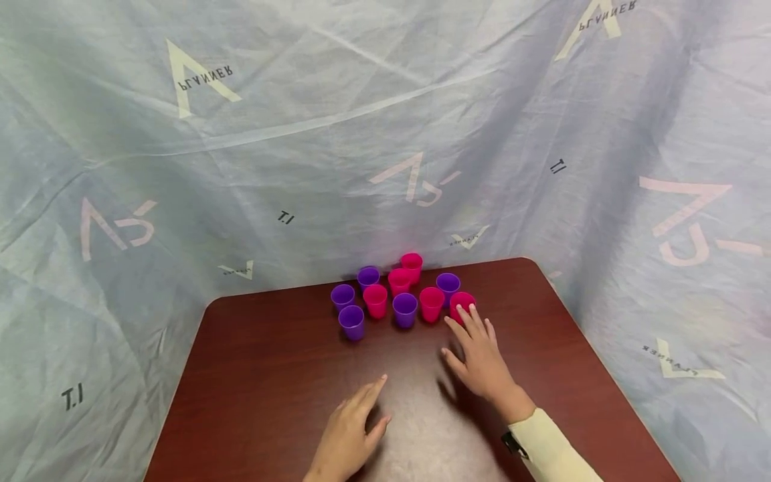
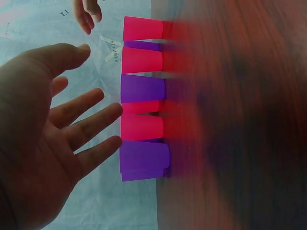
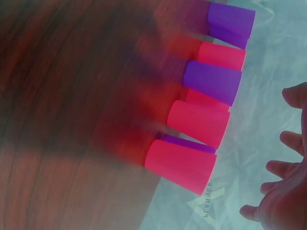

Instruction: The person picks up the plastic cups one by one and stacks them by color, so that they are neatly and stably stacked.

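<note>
The pink cups (image 1: 431, 304) and purple cups (image 1: 405, 310) look like thin, smooth plastic, their outer walls plain and nearly matt in both wrist views. The surface (image 1: 271, 375) looks like wood or a wood-effect laminate: fine dark grain shows close up, and the finish is smooth and glossy enough to carry a pale glare and blurred cup reflections. The backdrop (image 1: 301, 167) is thin cloth, creased and rippled, with a faint sheen along its folds; its printed lettering (image 1: 177, 70) lies flat in the weave. The sleeve (image 1: 551, 448) looks like soft, matt fabric.
</note>
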The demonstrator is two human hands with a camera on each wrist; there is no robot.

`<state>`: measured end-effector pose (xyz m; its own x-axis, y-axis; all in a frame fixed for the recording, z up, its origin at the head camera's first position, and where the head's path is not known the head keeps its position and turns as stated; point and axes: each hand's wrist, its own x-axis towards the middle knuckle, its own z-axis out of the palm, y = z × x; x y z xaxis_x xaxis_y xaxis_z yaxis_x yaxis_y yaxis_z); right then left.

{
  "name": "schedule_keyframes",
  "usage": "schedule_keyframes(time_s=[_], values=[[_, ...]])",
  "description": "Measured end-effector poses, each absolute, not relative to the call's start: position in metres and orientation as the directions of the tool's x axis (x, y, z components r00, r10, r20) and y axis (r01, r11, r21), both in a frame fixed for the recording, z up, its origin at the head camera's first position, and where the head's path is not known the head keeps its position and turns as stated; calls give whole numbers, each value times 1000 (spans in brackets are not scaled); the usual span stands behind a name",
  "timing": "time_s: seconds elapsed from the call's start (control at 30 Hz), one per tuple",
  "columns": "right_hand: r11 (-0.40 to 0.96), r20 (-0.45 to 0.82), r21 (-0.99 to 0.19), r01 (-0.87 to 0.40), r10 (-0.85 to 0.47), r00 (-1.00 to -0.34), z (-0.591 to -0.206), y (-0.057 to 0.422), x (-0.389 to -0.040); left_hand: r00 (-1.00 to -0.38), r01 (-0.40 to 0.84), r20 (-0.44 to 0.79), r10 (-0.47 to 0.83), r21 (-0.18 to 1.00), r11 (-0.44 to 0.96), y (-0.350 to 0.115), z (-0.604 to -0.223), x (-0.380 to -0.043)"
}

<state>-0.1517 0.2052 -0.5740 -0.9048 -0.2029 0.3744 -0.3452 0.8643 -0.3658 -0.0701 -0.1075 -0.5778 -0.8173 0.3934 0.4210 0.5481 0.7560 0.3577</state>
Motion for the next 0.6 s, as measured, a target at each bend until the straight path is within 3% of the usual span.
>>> schedule_keyframes(time_s=[0.6], values=[[877,289,-401,-264,-152,-945,-589,216,-185,-841,514,417,345,412,752,-104,-592,-59]])
